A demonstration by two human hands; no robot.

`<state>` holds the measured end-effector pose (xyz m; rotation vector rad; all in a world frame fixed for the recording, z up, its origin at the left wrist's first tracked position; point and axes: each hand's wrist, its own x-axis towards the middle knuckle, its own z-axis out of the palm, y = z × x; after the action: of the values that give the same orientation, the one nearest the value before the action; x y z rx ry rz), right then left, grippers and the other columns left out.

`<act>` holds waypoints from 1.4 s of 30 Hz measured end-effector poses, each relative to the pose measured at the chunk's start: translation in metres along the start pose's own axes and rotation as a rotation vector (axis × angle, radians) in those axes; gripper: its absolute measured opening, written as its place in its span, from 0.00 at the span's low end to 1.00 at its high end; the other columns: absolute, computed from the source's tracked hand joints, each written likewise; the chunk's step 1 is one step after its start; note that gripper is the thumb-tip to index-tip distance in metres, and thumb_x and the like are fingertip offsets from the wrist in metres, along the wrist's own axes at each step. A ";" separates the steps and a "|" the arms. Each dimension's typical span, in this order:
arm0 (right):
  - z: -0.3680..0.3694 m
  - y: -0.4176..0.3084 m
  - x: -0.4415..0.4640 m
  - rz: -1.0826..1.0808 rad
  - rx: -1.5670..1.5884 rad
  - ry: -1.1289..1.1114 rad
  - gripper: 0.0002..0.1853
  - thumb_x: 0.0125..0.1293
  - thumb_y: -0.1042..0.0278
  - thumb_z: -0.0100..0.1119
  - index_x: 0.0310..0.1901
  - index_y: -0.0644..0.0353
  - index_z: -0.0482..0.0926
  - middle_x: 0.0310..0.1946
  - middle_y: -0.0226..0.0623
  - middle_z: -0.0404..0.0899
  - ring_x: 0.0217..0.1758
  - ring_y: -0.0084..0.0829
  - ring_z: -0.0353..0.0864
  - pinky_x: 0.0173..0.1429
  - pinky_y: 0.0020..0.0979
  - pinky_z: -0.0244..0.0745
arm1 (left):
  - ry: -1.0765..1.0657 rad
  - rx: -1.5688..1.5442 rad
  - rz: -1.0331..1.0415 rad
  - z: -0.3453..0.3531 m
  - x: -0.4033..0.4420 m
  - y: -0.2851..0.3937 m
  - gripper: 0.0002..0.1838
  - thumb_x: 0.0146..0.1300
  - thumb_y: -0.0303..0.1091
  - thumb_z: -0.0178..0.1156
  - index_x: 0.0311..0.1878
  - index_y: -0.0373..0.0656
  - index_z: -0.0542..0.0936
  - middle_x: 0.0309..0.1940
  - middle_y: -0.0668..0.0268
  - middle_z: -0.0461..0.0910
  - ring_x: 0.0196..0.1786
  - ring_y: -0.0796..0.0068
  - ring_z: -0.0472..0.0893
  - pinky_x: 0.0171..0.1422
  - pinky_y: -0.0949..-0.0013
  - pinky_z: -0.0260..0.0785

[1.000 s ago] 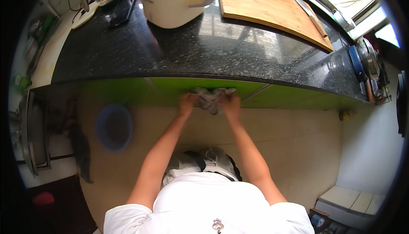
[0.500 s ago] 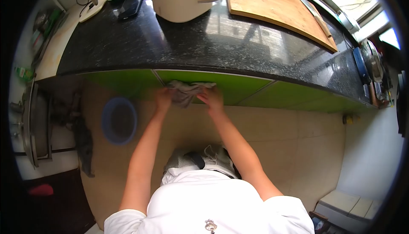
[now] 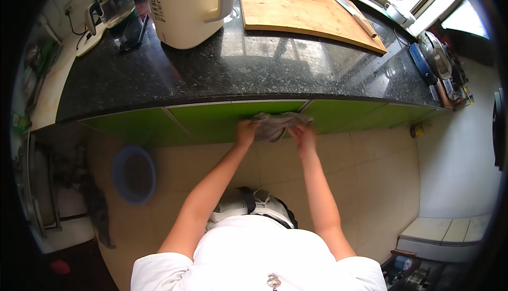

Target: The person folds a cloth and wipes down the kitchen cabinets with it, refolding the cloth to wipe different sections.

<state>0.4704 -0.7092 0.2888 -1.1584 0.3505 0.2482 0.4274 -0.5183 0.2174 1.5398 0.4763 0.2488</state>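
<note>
A crumpled grey cloth (image 3: pixel 272 127) is stretched between my two hands, in front of the green cabinet doors (image 3: pixel 211 122) below the counter edge. My left hand (image 3: pixel 246 133) grips its left end with closed fingers. At the cloth's right end, my right hand (image 3: pixel 303 135) pinches the fabric, its fingers slightly blurred. Whether the cloth touches the cabinet front I cannot tell.
Above runs a black speckled countertop (image 3: pixel 296 74) bearing a cream kettle (image 3: pixel 185 15), a glass pot (image 3: pixel 114 2) and a wooden cutting board (image 3: pixel 301 13) with a knife (image 3: pixel 353 14). A blue basin (image 3: pixel 134 175) stands on the floor to the left.
Both hands have moved right along the cabinet front with the cloth, past the first door seam towards the second. The view has shifted too, so the kettle and board appear further left.
</note>
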 end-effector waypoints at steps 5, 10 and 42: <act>0.031 0.101 -0.002 0.434 0.082 -0.224 0.24 0.54 0.68 0.58 0.54 0.57 0.67 0.48 0.43 0.70 0.47 0.40 0.74 0.52 0.44 0.74 | 0.107 -0.097 -0.089 -0.086 -0.003 -0.008 0.11 0.57 0.36 0.59 0.29 0.38 0.83 0.22 0.66 0.78 0.25 0.78 0.74 0.31 0.73 0.64; 0.128 0.171 -0.028 0.864 0.300 -0.696 0.30 0.54 0.68 0.53 0.59 0.67 0.60 0.56 0.54 0.63 0.60 0.52 0.66 0.64 0.50 0.65 | 0.294 -0.020 -0.082 -0.193 -0.008 -0.027 0.12 0.59 0.37 0.58 0.27 0.38 0.80 0.23 0.67 0.77 0.25 0.79 0.73 0.30 0.75 0.64; 0.003 0.047 -0.036 -0.318 -0.321 -0.096 0.11 0.61 0.65 0.63 0.42 0.59 0.77 0.38 0.26 0.74 0.40 0.20 0.72 0.48 0.22 0.66 | -0.272 0.059 0.170 -0.072 -0.030 -0.004 0.19 0.60 0.41 0.58 0.18 0.38 0.80 0.20 0.62 0.77 0.28 0.70 0.75 0.41 0.68 0.64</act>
<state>0.4208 -0.6887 0.2645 -1.4921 0.0372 0.0808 0.3682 -0.4674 0.2199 1.6444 0.1399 0.1533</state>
